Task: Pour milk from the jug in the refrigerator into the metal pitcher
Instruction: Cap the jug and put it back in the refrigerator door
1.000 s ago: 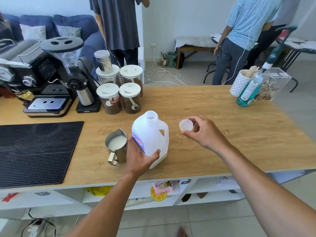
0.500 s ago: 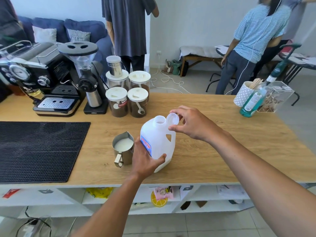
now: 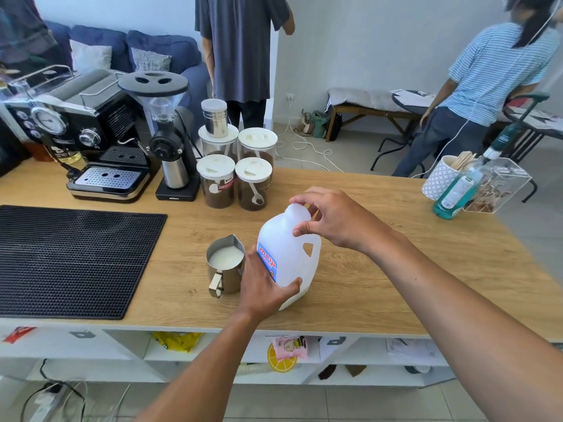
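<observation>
A white plastic milk jug (image 3: 294,254) with a blue and red label stands upright on the wooden counter (image 3: 396,269). My left hand (image 3: 262,287) grips its lower body from the near side. My right hand (image 3: 332,219) pinches the white cap (image 3: 296,212), which sits on the jug's neck. Just left of the jug stands the metal pitcher (image 3: 224,264), with milk inside and its handle facing me.
A black rubber mat (image 3: 70,260) covers the counter's left. Behind stand an espresso machine (image 3: 91,141), a grinder (image 3: 166,135) and several lidded jars (image 3: 234,178). At the far right are a green bottle (image 3: 457,190), a cup of sticks and a clear box. Two people stand beyond the counter.
My right hand brought the cap from beside the jug over to its neck and set it on top. The left hand kept hold of the jug. The view moved closer.
</observation>
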